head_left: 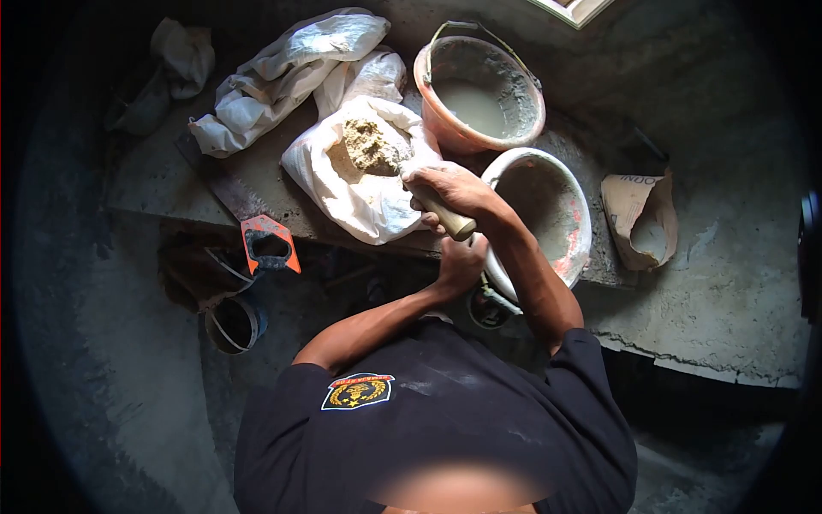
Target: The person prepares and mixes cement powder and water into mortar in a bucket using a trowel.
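Observation:
My right hand is wrapped round the wooden handle of a trowel. A lump of damp, sandy material lies at the trowel's far end, over the mouth of an open white sack; the blade is hidden. Below it, my left hand is closed at the near left rim of a white bucket and appears to grip it. Grey residue coats the inside of this bucket. Behind stands a reddish bucket holding cloudy grey water, its handle raised.
A handsaw with an orange handle lies left, overhanging the ledge. Crumpled white sacks lie behind it. An opened paper bag stands right. A small pail sits low on the left.

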The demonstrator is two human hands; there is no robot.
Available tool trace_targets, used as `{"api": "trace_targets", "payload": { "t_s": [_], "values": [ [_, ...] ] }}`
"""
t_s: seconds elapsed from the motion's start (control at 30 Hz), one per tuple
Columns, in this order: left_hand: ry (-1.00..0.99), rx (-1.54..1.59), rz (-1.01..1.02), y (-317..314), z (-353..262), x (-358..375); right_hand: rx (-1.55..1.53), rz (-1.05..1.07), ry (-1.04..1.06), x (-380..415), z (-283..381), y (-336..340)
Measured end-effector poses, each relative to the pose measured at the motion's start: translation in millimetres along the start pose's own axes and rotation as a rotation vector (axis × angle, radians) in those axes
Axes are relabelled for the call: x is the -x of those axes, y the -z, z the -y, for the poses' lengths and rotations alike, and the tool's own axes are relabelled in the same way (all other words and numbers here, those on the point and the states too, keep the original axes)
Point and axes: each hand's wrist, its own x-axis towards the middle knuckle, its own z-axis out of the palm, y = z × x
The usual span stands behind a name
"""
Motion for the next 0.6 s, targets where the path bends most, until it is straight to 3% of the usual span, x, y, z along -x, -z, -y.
{"api": "trace_targets", "payload": {
  "t_s": [0.03, 0.17, 0.2, 0.37, 0.43, 0.5, 0.57, 0.6],
  "values": [
    [0.093, 0.183, -0.182, 5, -3, 5, 0.038, -0.009, -0.001, 2, 1, 0],
    [0.082, 0.225, -0.309, 20, 9, 16, 0.141, 0.006, 0.071, 4, -1, 8],
    [0.022, 0.207, -0.339, 21, 12, 15, 0.328, -0.017, 0.211, -1, -6, 14],
    [-0.201, 0.18, -0.445, 18, 15, 1, 0.358, -0.052, 0.23, 0, -10, 23],
    [-0.13, 0.095, -0.386, 27, 39, -10, 0.386, -0.057, 0.277, 1, -11, 27],
    [-0.207, 0.199, -0.398, 33, 27, -16, 0.318, -0.066, 0.254, 1, -10, 31],
    [-0.171, 0.167, -0.361, 42, 19, -16, 0.05, 0.004, 0.168, 9, -7, 31],
    [-0.047, 0.13, -0.262, 47, 16, -16, 0.039, 0.024, 0.148, 12, -7, 34]
  ]
}}
